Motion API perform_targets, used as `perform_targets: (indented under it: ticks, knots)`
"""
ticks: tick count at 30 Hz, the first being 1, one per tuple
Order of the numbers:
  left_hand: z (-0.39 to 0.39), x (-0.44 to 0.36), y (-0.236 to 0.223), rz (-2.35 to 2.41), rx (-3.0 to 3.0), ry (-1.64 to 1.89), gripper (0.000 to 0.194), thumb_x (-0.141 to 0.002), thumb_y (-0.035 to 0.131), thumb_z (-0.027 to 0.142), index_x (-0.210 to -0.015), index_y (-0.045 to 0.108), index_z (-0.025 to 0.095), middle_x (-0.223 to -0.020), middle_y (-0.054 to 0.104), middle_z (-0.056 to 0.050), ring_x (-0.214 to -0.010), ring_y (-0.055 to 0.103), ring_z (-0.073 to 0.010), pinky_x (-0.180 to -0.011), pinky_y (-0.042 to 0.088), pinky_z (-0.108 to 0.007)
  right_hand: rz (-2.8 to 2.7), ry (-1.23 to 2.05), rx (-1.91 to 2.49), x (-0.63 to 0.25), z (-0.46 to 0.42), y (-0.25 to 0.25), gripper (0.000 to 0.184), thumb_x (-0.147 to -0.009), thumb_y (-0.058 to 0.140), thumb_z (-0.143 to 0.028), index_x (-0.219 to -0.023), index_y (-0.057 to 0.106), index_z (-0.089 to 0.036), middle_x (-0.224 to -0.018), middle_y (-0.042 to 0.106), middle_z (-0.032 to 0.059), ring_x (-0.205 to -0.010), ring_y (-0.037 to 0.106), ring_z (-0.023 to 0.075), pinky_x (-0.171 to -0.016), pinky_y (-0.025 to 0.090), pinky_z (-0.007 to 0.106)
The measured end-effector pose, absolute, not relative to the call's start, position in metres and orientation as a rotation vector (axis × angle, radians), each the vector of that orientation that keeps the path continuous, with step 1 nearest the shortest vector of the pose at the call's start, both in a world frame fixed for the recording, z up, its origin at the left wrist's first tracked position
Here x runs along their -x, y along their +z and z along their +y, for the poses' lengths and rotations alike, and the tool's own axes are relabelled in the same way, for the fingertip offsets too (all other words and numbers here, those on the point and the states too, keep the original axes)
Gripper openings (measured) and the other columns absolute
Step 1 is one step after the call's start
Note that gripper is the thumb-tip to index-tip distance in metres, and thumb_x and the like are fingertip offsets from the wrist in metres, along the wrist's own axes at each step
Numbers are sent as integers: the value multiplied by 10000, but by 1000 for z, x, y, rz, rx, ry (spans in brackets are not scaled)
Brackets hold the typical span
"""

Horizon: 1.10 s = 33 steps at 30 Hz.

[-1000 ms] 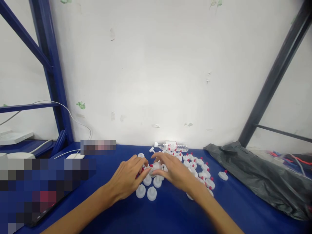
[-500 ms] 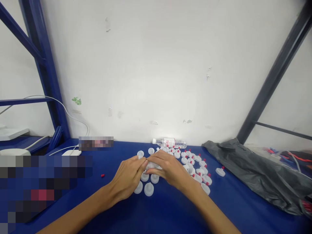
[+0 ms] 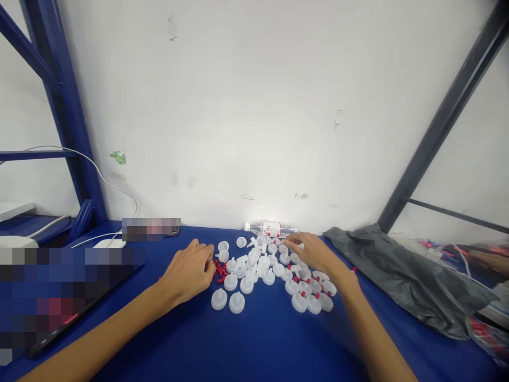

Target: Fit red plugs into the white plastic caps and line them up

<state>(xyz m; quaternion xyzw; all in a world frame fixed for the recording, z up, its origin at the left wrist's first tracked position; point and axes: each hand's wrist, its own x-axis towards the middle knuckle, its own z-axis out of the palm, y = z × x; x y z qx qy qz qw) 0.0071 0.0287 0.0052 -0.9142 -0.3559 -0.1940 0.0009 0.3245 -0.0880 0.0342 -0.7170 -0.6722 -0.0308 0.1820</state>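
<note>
My left grip is sitting curled just left of the red cap pile; my right grip is hanging over the far red-tipped white lids. Can't tell whether either's pinching anything.

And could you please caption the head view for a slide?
Left hand beside loose red caps, right hand at red-capped white nozzle lids, clear plastic bottle lying behind.

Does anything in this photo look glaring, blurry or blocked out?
Head view, middle: the white wall is brightest just above the clear bottle; head view, left: coarse square blocks hide whatever lies there; head view, right edge: clutter beside the grey sheet looks soft; head view, tabletop: small red pieces show little fine detail.
</note>
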Motion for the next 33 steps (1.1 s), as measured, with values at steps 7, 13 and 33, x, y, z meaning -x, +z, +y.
perform_targets:
  ticks: [7, 13, 33]
  knots:
    - [26, -5, 8, -1128, 2891, -629, 175, -911, 383, 184, -773, 484, 221, -778, 604, -32, -818, 513, -232, -595, 291, -308, -1893, -171, 2049, -324, -82, 21, 384, -988, 440, -429, -985, 760, -216, -921, 765, 95, -902, 692, 284, -796, 505, 381]
    - [21, -6, 11, -1082, 2901, -841, 222, -972, 344, 230, -820, 506, 226, -757, 577, -18, -809, 523, -216, -627, 332, -305, -1783, -337, 1880, -296, -79, 31, 145, -934, 581, -331, -998, 664, -231, -1100, 710, 65, -1041, 646, 268, -898, 484, 410]
    - [0, -15, 4, -720, 3089, -878, 370, -1033, 262, 338, -842, 552, 208, -752, 587, -12, -670, 505, -173, -604, 297, -299, -2217, -199, 1300, -194, -89, 23, 362, -943, 580, -206, -1273, 431, -225, -1152, 614, 102, -1104, 606, 246, -891, 565, 392]
